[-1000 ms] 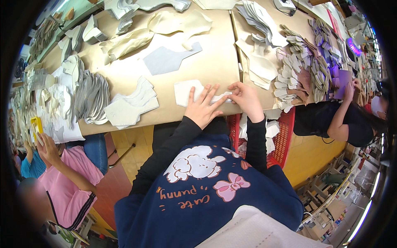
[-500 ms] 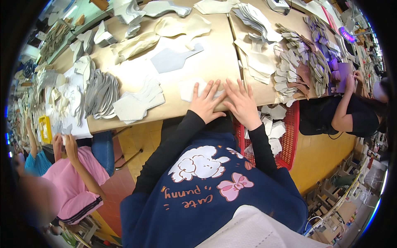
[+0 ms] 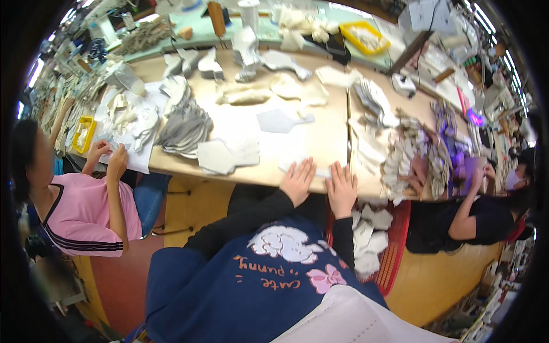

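Near the front edge of the table, my left hand [image 3: 298, 182] lies flat with its fingers stretched out. It rests on a pale cut piece [image 3: 287, 164], which it partly covers. My right hand [image 3: 342, 191] is also flat on the surface at the right end of that piece, fingers pointing away from me. A gap separates the two hands, and neither one grips anything. Beyond them a light grey cut piece [image 3: 280, 121] with a narrow tab lies flat. To the left, a few white cut pieces [image 3: 226, 157] overlap at the table edge.
A fanned stack of grey pieces [image 3: 184, 132] stands further left. More piles [image 3: 406, 157] cover the right side. Below the edge sits a red basket [image 3: 396, 251] with white pieces. One person in pink [image 3: 97, 208] works at left, another in black [image 3: 477, 223] at right.
The head view has tipped up, showing more of the far bench. My hands, close together before with thumbs near each other, are now further apart.
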A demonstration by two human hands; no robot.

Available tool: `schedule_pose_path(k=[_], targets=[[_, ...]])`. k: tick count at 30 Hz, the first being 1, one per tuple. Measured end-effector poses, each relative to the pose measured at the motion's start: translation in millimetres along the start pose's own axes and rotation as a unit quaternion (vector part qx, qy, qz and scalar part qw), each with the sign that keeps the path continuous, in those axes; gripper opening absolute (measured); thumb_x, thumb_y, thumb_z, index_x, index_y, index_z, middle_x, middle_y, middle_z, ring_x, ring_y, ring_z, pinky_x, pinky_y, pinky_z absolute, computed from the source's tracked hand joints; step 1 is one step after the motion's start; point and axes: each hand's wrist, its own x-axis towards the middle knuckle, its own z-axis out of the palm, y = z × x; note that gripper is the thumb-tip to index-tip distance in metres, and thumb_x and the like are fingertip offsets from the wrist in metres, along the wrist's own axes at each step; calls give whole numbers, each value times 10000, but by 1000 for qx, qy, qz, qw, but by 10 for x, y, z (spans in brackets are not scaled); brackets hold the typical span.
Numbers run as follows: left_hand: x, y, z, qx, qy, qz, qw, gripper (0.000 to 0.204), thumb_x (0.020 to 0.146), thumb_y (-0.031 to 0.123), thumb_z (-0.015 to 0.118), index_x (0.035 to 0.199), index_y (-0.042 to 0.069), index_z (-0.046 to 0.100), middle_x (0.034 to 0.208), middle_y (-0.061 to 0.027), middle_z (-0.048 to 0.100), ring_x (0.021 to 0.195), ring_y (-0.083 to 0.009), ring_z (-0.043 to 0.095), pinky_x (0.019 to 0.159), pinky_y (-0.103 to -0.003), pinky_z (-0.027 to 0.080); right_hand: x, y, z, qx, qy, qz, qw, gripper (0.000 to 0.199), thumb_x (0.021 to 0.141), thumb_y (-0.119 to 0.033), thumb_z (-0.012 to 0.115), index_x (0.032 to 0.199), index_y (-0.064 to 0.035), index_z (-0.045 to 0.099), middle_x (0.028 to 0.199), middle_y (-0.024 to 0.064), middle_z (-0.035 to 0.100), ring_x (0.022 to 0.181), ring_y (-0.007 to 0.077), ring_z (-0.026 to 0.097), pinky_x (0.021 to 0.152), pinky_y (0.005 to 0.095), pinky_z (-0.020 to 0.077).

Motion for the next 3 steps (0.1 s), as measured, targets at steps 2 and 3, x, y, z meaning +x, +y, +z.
schedule_pose_path(k=[2, 3], targets=[[-77, -91, 200, 17, 103, 50, 993, 1089, 657, 295, 811, 1580, 6, 311, 1665, -168, 300, 1533, -312, 313, 1229, -533, 222, -15, 58, 88, -47, -14, -9, 999, 593, 998, -443, 588, 1544, -239, 481, 1618, -48, 426, 1521, 246, 335, 1256, 513, 136], [-137, -156, 305, 1, 111, 77, 991, 1114, 659, 350, 812, 1589, 15, 297, 1672, -152, 295, 1543, -315, 295, 1239, -526, 203, -1, 111, 130, -77, -55, -10, 995, 590, 1000, -452, 581, 1546, -253, 479, 1670, 0, 340, 1562, 283, 237, 1254, 577, 84]])
